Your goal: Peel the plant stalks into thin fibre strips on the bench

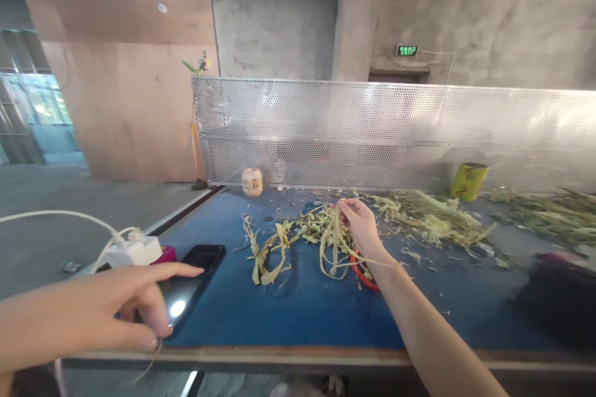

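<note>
My right hand (pixel 359 223) reaches over the blue table top (pixel 288 310) and grips a bundle of pale green leaf strips (pixel 331 240) that hang down in loops. A red bowl (pixel 364 274) shows partly under my wrist. My left hand (pixel 139 304) hovers at the near left edge over a black phone (pixel 193 279), forefinger stretched out, the other fingers curled; nothing is visibly in it. More strips (pixel 265 254) lie loose left of the bundle.
A heap of green husks and stalks (pixel 428 217) spreads along the back right. A perforated metal screen (pixel 395 133) walls the table's far side. A small jar (pixel 252 181) and a yellow cup (pixel 468 181) stand by it. A white charger with cable (pixel 133 251) sits left.
</note>
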A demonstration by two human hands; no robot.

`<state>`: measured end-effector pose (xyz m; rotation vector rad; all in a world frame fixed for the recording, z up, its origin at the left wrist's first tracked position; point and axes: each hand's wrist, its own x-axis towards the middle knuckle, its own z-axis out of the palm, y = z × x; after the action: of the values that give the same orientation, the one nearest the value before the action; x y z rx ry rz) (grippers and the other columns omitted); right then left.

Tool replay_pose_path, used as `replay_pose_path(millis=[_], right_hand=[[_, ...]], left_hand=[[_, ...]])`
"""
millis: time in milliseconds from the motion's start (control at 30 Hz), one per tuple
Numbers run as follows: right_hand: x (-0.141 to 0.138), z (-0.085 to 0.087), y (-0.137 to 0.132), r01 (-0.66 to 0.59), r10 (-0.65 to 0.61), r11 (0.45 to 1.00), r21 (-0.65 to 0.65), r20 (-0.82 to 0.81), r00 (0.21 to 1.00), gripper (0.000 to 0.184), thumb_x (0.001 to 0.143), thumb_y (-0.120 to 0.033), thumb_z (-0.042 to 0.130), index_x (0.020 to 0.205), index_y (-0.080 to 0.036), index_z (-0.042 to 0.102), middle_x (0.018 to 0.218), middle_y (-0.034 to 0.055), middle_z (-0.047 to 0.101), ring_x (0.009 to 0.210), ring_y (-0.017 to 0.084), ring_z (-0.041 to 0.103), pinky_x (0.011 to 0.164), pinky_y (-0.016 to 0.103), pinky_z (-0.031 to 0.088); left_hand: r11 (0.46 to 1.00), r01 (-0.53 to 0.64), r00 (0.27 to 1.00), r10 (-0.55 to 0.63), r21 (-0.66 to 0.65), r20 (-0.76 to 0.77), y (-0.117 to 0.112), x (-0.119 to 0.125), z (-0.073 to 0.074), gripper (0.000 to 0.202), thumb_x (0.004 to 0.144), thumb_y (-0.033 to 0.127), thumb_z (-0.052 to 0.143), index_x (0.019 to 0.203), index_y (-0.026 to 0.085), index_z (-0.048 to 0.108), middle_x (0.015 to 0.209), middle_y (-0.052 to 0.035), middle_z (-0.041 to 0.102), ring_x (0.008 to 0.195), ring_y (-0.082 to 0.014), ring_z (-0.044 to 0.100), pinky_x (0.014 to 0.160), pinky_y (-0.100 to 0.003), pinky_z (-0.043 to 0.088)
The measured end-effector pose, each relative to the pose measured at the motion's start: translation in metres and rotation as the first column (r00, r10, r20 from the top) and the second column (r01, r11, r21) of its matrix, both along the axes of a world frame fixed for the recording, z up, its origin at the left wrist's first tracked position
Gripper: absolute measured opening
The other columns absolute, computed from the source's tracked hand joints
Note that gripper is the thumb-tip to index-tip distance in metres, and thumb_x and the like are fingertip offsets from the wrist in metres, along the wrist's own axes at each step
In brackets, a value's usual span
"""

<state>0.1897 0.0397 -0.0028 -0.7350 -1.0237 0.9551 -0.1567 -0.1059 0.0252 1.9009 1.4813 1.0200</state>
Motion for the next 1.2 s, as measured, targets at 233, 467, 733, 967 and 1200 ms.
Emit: replay_pose_path(millis=[233,467,733,967,1200], right_hand=[[-0.004,0.002,-0.003,-0.120,0.114,0.992,0.034,0.141,0.983,0.032,0.063,-0.042,0.064,0.070,-0.020,0.042,0.060,-0.0021,0.063,0.041,0.007,0.041,0.042,0.020,0.030],[-0.016,0.006,-0.016,-0.275,0.245,0.960,0.055,0.313,0.918,0.031,0.068,-0.042,0.060,0.066,-0.020,0.038,0.057,-0.0025,0.062,0.040,0.006,0.039,0.042,0.020,0.028],[-0.019,0.010,-0.021,-0.278,0.254,0.960,0.042,0.295,0.921,0.037,0.063,-0.047,0.062,0.066,-0.021,0.037,0.058,-0.0032,0.061,0.043,0.007,0.045,0.045,0.021,0.033],[-0.014,0.009,-0.014,-0.172,0.143,0.982,0.081,0.283,0.949,0.033,0.061,-0.043,0.066,0.065,-0.019,0.043,0.048,-0.0075,0.049,0.043,0.006,0.040,0.045,0.020,0.030],[-0.011,0.008,-0.016,-0.212,0.179,0.976,0.060,0.344,0.922,0.027,0.064,-0.036,0.066,0.065,-0.018,0.046,0.058,-0.0039,0.057,0.045,0.005,0.041,0.045,0.020,0.029]], left_hand=[[0.932,0.017,0.911,-0.164,-0.361,-0.379,0.014,0.017,0.045,0.075,0.041,0.010,0.068,0.110,0.036,0.056,0.073,0.0058,0.063,0.056,-0.0130,0.050,0.051,-0.020,0.036],[0.942,0.284,0.945,-0.307,-0.181,-0.116,0.048,0.114,0.030,0.059,0.067,0.031,0.058,0.122,0.023,0.041,0.086,-0.0029,0.065,0.073,-0.0168,0.058,0.065,-0.026,0.042],[0.936,0.338,0.934,-0.320,-0.101,0.158,0.097,0.178,0.015,0.059,0.064,0.023,0.061,0.118,0.013,0.039,0.068,-0.0037,0.065,0.050,-0.0125,0.054,0.051,-0.026,0.044],[0.921,0.378,0.902,-0.343,-0.093,0.263,0.110,0.179,0.005,0.049,0.064,0.019,0.060,0.110,0.015,0.043,0.063,-0.0006,0.064,0.047,-0.0120,0.056,0.051,-0.026,0.044],[0.909,0.395,0.893,-0.346,-0.133,0.286,0.108,0.177,0.004,0.053,0.064,0.020,0.061,0.113,0.013,0.042,0.060,0.0011,0.061,0.047,-0.0114,0.055,0.053,-0.027,0.045]])
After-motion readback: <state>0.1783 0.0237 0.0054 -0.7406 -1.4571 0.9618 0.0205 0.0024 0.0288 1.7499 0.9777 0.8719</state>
